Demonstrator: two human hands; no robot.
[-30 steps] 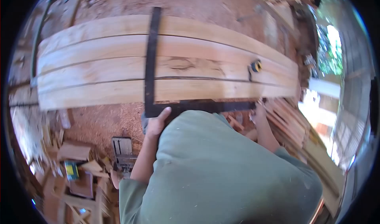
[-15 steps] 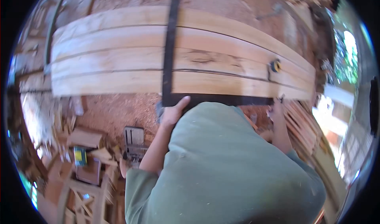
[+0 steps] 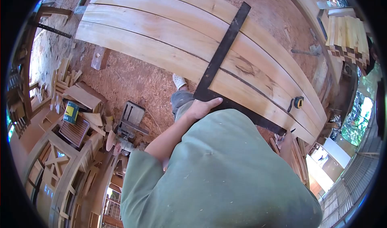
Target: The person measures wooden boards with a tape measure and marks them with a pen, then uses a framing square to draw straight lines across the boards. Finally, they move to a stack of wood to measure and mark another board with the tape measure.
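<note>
A large black L-shaped carpenter's square (image 3: 213, 73) lies with one arm across several pale wooden planks (image 3: 157, 36) and the other along their near edge. My left hand (image 3: 203, 108) grips the square close to its corner, thumb on top. Beyond the square's other end, my right hand (image 3: 287, 141) is closed at the planks' near edge around a thin, dark-tipped stick that looks like a pencil (image 3: 293, 130). A yellow and black tape measure (image 3: 298, 102) rests on the planks near their right end. My shirt hides part of the square.
Below left stands a bench machine (image 3: 131, 117) with a metal table. Beside it, a green and yellow can (image 3: 71, 112) sits among wooden offcuts and frames. Stacked timber (image 3: 347, 36) is at upper right. Wood shavings cover the floor (image 3: 129, 79).
My view has swung, so the planks and square now appear slanted down to the right. Both hands keep about the same places along the square, and a shoe has come into view.
</note>
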